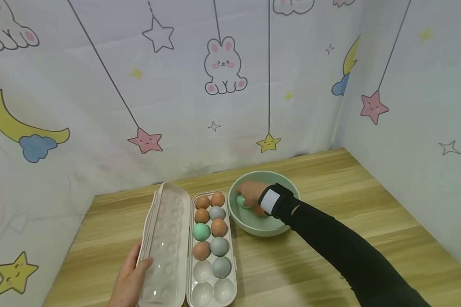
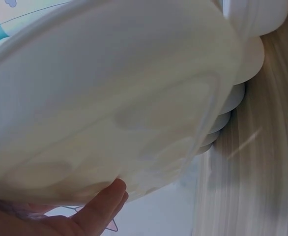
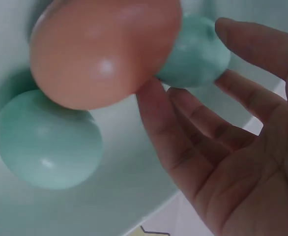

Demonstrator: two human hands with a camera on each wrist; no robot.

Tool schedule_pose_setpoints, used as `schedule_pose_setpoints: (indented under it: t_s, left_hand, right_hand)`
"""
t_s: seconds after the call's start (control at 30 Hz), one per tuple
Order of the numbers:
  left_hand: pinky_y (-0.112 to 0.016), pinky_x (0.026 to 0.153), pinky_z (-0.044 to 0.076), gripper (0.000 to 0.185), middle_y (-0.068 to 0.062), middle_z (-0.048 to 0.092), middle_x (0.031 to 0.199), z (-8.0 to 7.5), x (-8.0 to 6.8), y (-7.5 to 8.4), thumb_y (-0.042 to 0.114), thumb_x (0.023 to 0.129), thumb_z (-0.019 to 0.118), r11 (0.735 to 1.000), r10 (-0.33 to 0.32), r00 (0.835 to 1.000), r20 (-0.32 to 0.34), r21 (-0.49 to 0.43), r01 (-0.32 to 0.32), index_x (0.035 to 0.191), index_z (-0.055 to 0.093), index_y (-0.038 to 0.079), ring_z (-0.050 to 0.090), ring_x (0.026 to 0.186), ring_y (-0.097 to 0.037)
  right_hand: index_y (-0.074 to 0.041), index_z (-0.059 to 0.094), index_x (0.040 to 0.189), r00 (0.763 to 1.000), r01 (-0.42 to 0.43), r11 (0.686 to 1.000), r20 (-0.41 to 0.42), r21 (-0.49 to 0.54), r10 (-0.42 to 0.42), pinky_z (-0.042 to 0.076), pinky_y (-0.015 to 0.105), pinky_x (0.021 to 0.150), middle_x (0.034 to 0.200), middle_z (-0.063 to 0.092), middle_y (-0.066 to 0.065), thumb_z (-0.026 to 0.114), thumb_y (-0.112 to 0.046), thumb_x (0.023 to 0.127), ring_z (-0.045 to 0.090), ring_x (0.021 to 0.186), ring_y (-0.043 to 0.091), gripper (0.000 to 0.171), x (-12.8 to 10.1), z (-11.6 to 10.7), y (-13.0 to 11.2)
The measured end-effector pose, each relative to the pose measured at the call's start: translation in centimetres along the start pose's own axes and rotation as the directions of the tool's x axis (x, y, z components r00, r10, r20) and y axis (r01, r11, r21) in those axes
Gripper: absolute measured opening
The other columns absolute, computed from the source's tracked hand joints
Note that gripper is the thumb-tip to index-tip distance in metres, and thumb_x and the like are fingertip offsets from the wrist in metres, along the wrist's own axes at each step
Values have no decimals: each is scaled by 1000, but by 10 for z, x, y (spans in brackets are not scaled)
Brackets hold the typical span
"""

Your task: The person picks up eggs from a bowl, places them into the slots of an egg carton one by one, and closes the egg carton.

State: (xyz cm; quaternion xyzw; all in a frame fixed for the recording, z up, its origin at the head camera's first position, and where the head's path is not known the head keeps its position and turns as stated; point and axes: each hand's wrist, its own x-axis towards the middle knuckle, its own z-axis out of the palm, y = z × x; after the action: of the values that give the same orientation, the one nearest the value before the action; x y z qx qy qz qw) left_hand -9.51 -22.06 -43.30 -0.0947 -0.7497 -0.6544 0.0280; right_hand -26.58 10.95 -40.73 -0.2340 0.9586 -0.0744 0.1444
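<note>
Blurring inside the bowl, the right hand surrounds a green egg, grip unclear; the left hand, partly hidden, pinches the carton lid.

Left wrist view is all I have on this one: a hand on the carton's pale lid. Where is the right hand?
Observer: The right hand is inside the green bowl, by the head view.
Operator: What lies in that bowl?
Observer: At least a brown egg and two green eggs; the right wrist view shows them.
Operator: Any free cups in the carton?
Observer: Yes, three empty cups at the end of the carton nearest the person.
</note>
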Motion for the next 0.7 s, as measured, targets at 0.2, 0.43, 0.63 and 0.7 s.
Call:
schedule_pose_setpoints:
  t_s: [0.2,0.43,0.63,0.7]
  left_hand:
    - [-15,77,44,46,23,51,116,-2,-2,-4,-5,96,39,1000,2,1000,4,-13,-2,140,28,-7,51,100,2]
    - [-17,77,45,49,23,47,118,0,-1,1,0,97,38,998,-56,998,-9,33,56,143,23,-8,50,101,2]
    - [-20,75,48,48,24,47,116,0,1,1,2,98,39,996,-81,997,-11,36,81,142,25,-6,52,98,0]
    - [-21,74,48,47,25,48,115,0,1,0,2,98,40,996,-87,996,-17,35,88,142,25,-6,53,96,0]
  right_hand:
    - [-10,66,108,1000,18,1000,24,-11,-18,47,34,82,106,65,6,70,-6,82,59,93,21,28,10,6,4]
    - [-13,63,98,1000,0,1000,19,-25,1,47,32,74,92,63,0,71,-8,79,56,81,16,21,17,18,8]
    - [-14,63,111,999,-1,1000,34,-12,2,46,34,82,105,64,2,70,-10,80,57,92,18,31,5,12,3]
    - [-13,62,115,1000,-1,1000,30,-15,1,46,34,84,110,63,3,68,-12,82,57,96,18,34,-3,7,-1]
